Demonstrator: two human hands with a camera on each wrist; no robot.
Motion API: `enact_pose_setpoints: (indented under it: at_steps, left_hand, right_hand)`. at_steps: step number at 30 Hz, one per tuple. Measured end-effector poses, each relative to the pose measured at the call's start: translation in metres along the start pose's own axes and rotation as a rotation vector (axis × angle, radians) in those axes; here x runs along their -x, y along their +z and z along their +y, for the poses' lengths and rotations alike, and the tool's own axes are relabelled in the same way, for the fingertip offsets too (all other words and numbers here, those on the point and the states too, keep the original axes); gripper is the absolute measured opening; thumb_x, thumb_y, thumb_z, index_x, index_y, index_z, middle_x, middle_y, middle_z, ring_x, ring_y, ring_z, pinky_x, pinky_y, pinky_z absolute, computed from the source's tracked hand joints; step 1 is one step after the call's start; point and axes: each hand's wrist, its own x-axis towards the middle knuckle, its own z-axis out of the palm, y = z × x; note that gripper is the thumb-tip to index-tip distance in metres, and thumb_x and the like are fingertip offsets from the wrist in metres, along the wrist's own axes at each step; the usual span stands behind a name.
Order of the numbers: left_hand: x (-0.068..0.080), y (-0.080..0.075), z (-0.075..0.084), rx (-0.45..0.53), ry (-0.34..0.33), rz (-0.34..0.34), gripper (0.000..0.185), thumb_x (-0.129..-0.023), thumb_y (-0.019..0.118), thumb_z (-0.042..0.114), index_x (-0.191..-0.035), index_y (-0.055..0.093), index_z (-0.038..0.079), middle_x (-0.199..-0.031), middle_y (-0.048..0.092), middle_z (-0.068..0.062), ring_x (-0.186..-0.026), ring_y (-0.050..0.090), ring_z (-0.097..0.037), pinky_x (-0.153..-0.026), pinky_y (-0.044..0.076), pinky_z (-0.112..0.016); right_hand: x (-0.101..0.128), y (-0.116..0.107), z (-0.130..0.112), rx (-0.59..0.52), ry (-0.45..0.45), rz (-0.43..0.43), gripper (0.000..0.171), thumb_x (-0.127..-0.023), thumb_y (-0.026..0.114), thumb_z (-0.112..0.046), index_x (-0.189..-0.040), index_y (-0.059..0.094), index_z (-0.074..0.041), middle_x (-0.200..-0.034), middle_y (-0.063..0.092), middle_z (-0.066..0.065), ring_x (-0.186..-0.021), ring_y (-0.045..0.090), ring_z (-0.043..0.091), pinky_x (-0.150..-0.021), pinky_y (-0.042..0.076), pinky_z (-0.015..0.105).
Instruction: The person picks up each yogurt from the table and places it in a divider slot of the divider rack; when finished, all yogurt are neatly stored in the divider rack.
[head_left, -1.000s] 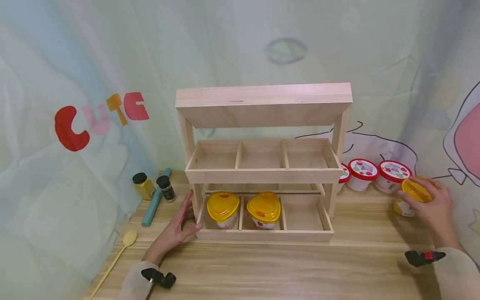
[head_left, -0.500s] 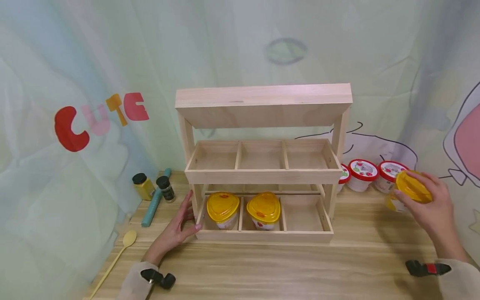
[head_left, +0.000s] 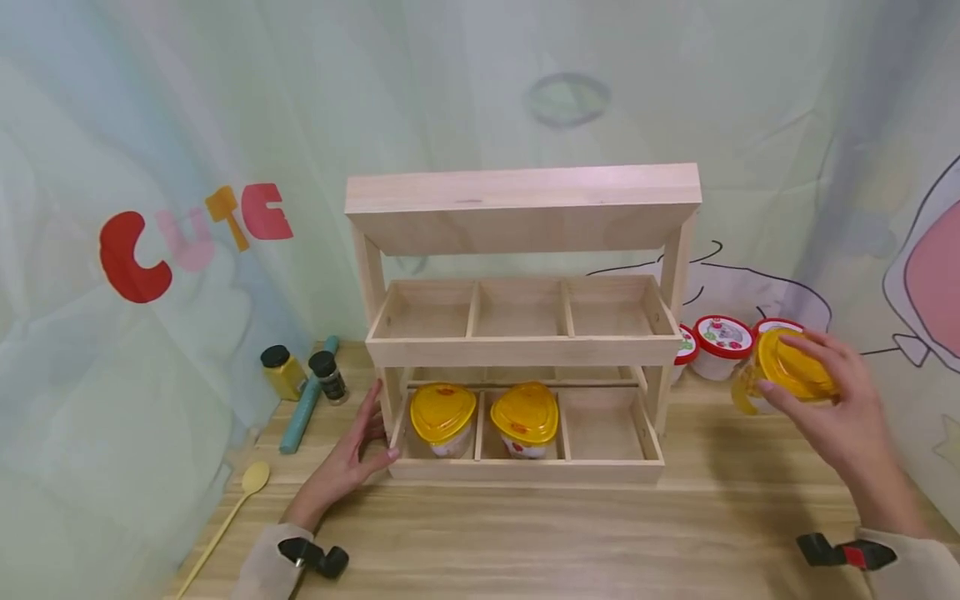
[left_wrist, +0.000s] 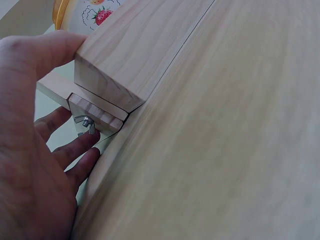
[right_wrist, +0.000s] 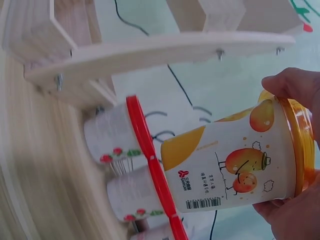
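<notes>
The mango-printed cup (right_wrist: 230,157) is at the right of the head view, tilted and off the table (head_left: 570,542); the right hand (head_left: 843,408) pinches its yellow lid between thumb and fingers, leaving the body uncovered. At lower centre, two yellow-lidded cups (head_left: 444,415) sit in the left and middle compartments of the wooden rack's (head_left: 525,187) lower tray (head_left: 528,472), dividers keeping them apart. The left hand (head_left: 348,462), spread and loosely bent, touches that tray's left corner and the side post, probably steadying the rack. Red-lidded cups (head_left: 723,337) stand in a row, right of centre.
</notes>
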Motion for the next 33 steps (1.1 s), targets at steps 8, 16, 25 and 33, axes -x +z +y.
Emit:
enact_pose_setpoints:
  at_steps: [8,16,25,33]
  left_hand:
    - [0.001,0.000,0.001,0.007,0.012,0.000,0.109,-0.098,0.075,0.009,-0.175,0.000,0.026,-0.166,0.041,-0.031,-0.131,0.058,0.000,-0.112,0.044,-0.018]
    - [0.000,0.001,0.001,0.004,0.013,0.004,0.109,-0.098,0.075,0.009,-0.175,0.000,0.027,-0.167,0.041,-0.030,-0.131,0.058,0.000,-0.112,0.044,-0.018]
    - [-0.002,0.000,0.003,0.022,0.029,-0.005,0.109,-0.098,0.074,0.007,-0.175,-0.001,0.026,-0.167,0.039,-0.032,-0.132,0.056,0.004,-0.112,0.044,-0.018]
    - [-0.002,0.000,0.004,0.024,0.016,-0.007,0.109,-0.098,0.075,0.009,-0.175,-0.001,0.026,-0.167,0.039,-0.031,-0.132,0.056,0.004,-0.112,0.043,-0.018]
  right_hand:
    - [0.013,0.010,-0.016,-0.104,-0.078,-0.058,0.067,-0.094,0.081,-0.009,-0.156,0.058,-0.020,-0.168,0.042,-0.005,-0.129,0.039,-0.010,-0.092,0.036,-0.006]
    - [0.024,0.023,-0.032,-0.260,-0.143,-0.092,0.065,-0.090,0.079,0.008,-0.151,0.060,-0.006,-0.160,0.047,-0.013,-0.132,0.049,-0.002,-0.100,0.041,-0.002]
    - [0.033,0.036,-0.042,-0.288,-0.104,-0.150,0.064,-0.094,0.078,0.003,-0.153,0.058,-0.010,-0.166,0.042,0.000,-0.133,0.049,-0.004,-0.096,0.046,0.000]
    - [0.036,0.044,-0.051,-0.297,-0.108,-0.193,0.062,-0.094,0.079,-0.002,-0.152,0.058,-0.012,-0.168,0.041,-0.001,-0.136,0.044,-0.006,-0.099,0.043,-0.001]
